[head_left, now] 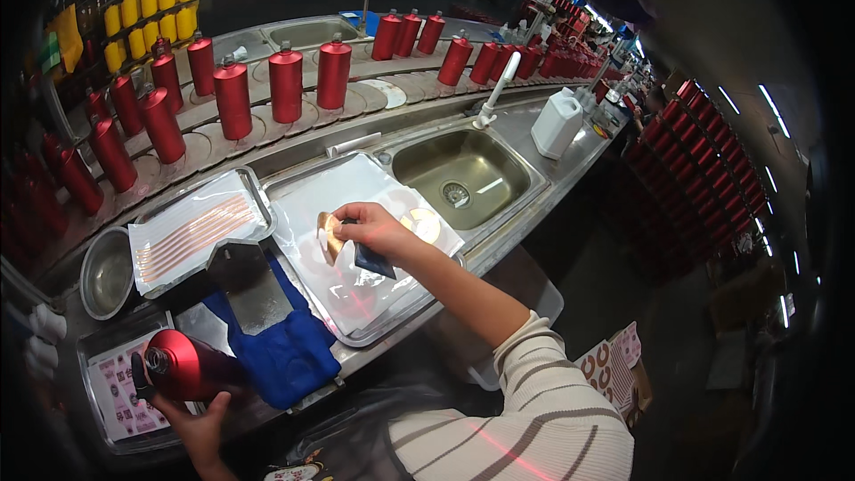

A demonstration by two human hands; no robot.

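Gold label point(330, 239) is pinched between the closed thumb and fingers of the right hand point(372, 228), its curved strip hanging down over a tray point(283, 185) lined with glossy sheets. A dark blue flat piece point(375, 262) shows beneath that palm; what supports it is unclear. The left hand point(198, 432) has its fingers spread around the neck end of a tilted red bottle point(198, 365); whether they grip firmly cannot be told. Beside the bottle lies a blue cloth point(287, 361); farther off, a sink point(459, 178) is set into the worktop point(570, 169).
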